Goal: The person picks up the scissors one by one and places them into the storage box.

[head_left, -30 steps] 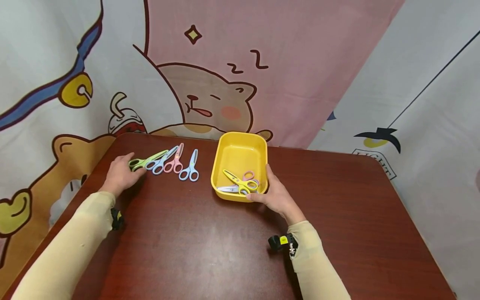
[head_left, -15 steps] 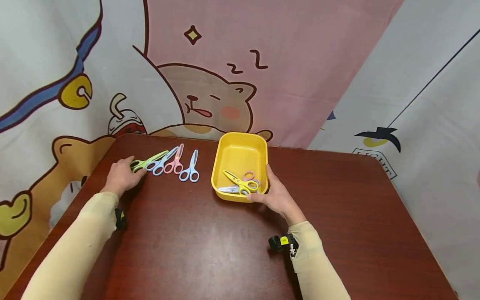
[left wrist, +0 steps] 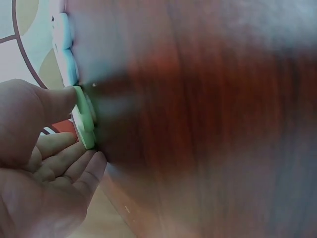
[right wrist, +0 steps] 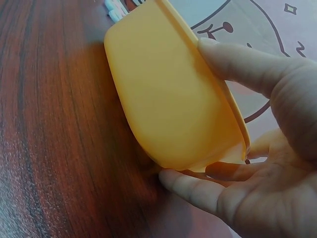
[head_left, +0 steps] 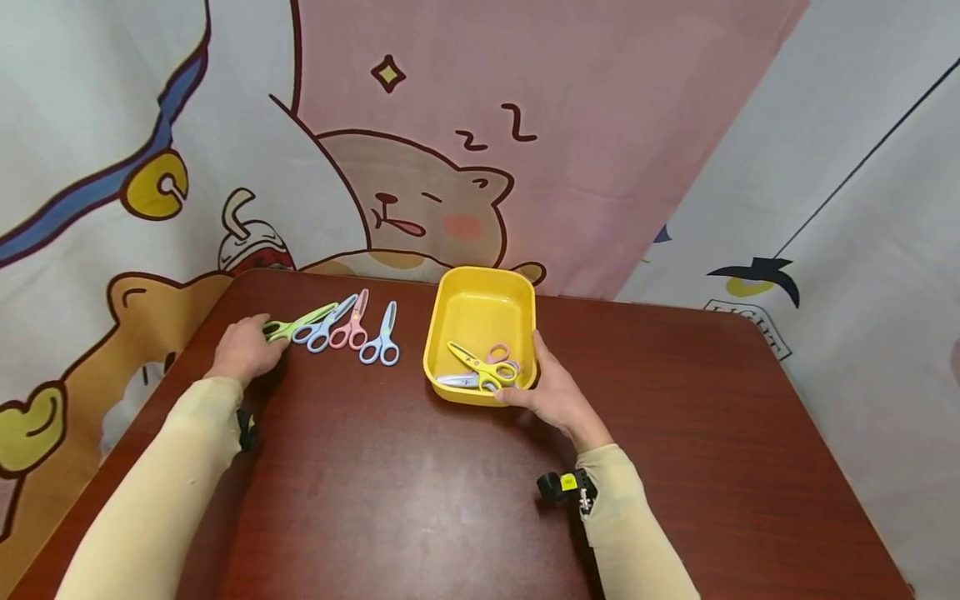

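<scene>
Base: Where's the left hand point(head_left: 247, 348)?
Me: Far left of the yellow bin point(head_left: 480, 315). I read its fingers point(left wrist: 91, 173) and thumb as pinching the handles of the green scissors point(head_left: 303, 320), outermost of the row on the tabletop point(head_left: 420, 475). Can't tell whether those handles sit clear of the wood.
Base: And the rest of that row?
Me: All left of the bin. Nearest it, the light-blue scissors point(head_left: 384, 336); then the pink scissors point(head_left: 355, 320); then a second blue pair point(head_left: 331, 321), close beside the green.
Base: Right hand point(head_left: 553, 390)?
Me: At the bin's near right corner — I see the thumb on the rim, the other fingers spread round the outer wall, gripping it.
Base: Inside the bin?
Me: Near end: yellow scissors point(head_left: 483, 367) on top, a pink handle loop point(head_left: 498, 345) and a pale blade point(head_left: 456, 380) showing from beneath. Behind the bin — a curtain point(head_left: 600, 167) printed with a sleeping bear.
</scene>
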`<state>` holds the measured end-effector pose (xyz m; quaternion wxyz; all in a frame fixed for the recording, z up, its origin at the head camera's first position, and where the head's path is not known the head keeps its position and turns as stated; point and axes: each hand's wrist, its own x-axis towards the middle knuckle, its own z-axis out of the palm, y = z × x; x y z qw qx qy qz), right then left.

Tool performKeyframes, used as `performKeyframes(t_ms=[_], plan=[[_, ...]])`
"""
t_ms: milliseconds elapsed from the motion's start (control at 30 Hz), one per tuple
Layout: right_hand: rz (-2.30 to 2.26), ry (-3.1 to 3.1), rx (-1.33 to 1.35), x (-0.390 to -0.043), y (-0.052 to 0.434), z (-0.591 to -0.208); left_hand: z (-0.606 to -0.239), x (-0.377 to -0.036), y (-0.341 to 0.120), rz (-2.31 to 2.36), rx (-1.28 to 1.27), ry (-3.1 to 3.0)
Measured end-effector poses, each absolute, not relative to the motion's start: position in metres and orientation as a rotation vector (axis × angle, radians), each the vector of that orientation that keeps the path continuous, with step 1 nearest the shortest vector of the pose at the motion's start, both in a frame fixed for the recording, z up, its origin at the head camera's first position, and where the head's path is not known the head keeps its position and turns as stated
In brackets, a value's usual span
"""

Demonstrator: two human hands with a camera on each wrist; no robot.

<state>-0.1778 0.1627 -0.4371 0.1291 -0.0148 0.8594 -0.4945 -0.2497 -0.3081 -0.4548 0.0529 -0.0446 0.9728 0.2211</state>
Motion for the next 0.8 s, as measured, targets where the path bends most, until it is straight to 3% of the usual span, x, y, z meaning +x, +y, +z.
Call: performKeyframes(t_ms=[800], plan=[[-1.429,2.498,-0.02,-0.1774,0.1621,-0.4364,-0.4624,-0.2478,-0.3083,0.8,-0.192,3.071]])
